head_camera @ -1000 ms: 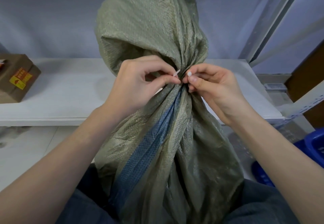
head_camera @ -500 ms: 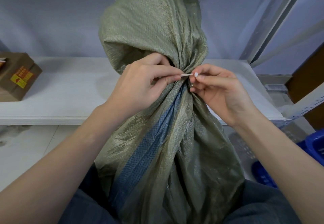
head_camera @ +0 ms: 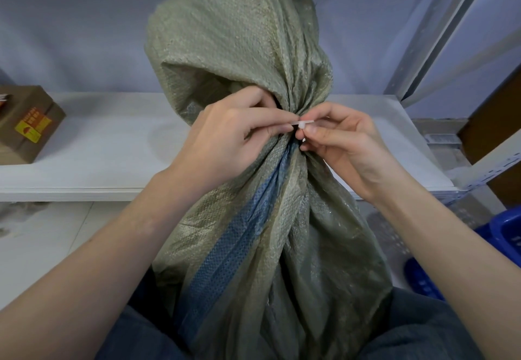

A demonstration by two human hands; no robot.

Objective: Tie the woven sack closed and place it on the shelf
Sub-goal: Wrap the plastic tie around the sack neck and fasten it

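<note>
An olive-green woven sack [head_camera: 262, 241] with a blue stripe stands between my knees, its neck bunched tight and its loose top flopping upward. A thin white zip tie [head_camera: 303, 124] wraps the neck. My left hand [head_camera: 225, 145] pinches one end of the tie with thumb and forefinger at the left of the neck. My right hand [head_camera: 349, 142] pinches the tie's small head on the right. The two sets of fingertips nearly touch. Behind the sack runs the white shelf [head_camera: 112, 148].
A brown cardboard box [head_camera: 25, 122] with a yellow label sits at the shelf's left end. A grey metal upright [head_camera: 439, 29] rises at the right. A blue plastic crate [head_camera: 501, 241] stands on the floor at lower right.
The white tie's end has been fed further through its head; both hands have shifted slightly up the neck and now pinch the tie closer together.
</note>
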